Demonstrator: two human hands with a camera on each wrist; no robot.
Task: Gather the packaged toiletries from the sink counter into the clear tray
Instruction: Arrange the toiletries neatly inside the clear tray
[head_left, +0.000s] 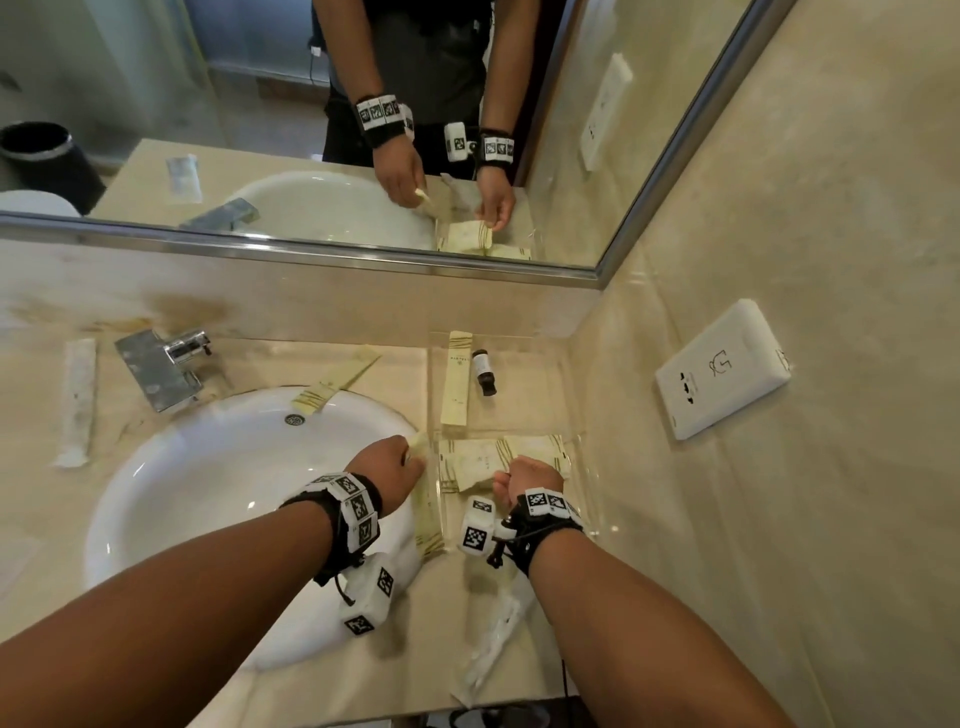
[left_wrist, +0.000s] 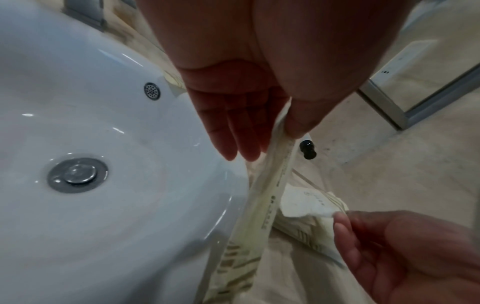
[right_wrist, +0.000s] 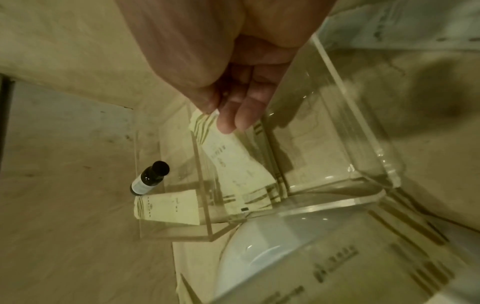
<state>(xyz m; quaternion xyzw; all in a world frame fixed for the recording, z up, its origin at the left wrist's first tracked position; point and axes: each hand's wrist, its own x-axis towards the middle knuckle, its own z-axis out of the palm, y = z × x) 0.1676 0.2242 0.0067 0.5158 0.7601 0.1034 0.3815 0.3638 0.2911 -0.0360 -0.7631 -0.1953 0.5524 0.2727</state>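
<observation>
The clear tray (head_left: 519, 339) stands right of the sink. Its back compartment holds a long cream packet (head_left: 456, 379) and a small dark bottle (head_left: 484, 371). Flat cream packets (head_left: 540, 449) lie in the front compartment. My left hand (head_left: 413, 457) pinches a long narrow cream packet (left_wrist: 270, 195) that hangs over the sink rim beside the tray's left wall. My right hand (head_left: 506, 478) is inside the front compartment and pinches a flat cream packet (right_wrist: 228, 156) by its end. On the counter behind the basin lie two more cream packets (head_left: 337, 379).
The white sink (head_left: 234, 493) with its faucet (head_left: 156, 364) fills the left. A white wrapped item (head_left: 78, 400) lies left of the faucet. Another clear-wrapped item (head_left: 493, 644) lies near the counter's front edge. A wall socket (head_left: 722, 369) and the mirror (head_left: 311, 130) border the corner.
</observation>
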